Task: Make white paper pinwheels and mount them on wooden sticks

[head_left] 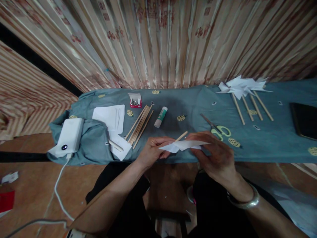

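My left hand (153, 150) and my right hand (218, 155) are both closed on a folded white paper piece (184, 145) with a thin wooden stick (181, 136) poking out behind it, held just above the near edge of the table. A bundle of wooden sticks (139, 126) lies to the left of my hands. A glue stick (160, 117) lies behind them. Green-handled scissors (218, 129) lie just beyond my right hand.
A blue-grey cloth (260, 142) covers the low table. Finished paper pinwheels on sticks (244, 92) lie far right, white paper sheets (110, 117) and a white power bank (69, 135) with cable left, a small red box (135, 100) at the back, a dark tablet (304, 120) at the right edge.
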The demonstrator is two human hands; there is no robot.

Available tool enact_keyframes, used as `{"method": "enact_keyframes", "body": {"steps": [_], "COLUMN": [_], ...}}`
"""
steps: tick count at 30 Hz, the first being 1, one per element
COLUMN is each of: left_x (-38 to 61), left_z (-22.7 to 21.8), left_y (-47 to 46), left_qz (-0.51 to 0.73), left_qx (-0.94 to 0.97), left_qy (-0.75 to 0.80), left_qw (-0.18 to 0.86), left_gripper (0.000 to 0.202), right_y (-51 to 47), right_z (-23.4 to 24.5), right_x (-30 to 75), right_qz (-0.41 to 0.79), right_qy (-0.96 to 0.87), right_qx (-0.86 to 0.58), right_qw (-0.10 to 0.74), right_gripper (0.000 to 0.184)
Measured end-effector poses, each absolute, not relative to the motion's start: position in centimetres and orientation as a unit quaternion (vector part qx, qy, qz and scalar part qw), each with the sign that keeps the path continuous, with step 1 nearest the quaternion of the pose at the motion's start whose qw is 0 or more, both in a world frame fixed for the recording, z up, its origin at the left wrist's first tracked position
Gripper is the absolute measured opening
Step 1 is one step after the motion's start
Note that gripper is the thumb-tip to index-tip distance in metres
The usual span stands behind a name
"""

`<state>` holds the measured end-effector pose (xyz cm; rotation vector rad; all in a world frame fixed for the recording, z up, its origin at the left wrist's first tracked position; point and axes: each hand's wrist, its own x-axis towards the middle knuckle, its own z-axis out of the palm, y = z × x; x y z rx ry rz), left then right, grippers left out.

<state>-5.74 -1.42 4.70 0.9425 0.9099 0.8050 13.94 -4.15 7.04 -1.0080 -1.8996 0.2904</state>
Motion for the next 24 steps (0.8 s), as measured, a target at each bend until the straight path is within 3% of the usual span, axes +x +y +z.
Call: {"method": "enact_keyframes", "body": {"steps": [7,24], "left_x": [-5.79,-5.74], "left_z": [4.82,4.86], "left_y": [-1.57,-1.67], "left_qz": [0.35,0.351], "left_qx": [0.454,0.44], "left_qy": [0.418,0.393], "left_qw": [0.704,0.727], "left_gripper": [0.027,0.022], "right_y": [-4.21,-4.49], "right_z": [7.24,7.45], "right_x": [13.93,14.11], "right_qz": [0.093,0.075], "right_qy": [-0.777,-0.788], "right_qx": [-0.421,-0.405], "right_qw": [0.459,0.458], "right_gripper": [0.019,0.029]}}
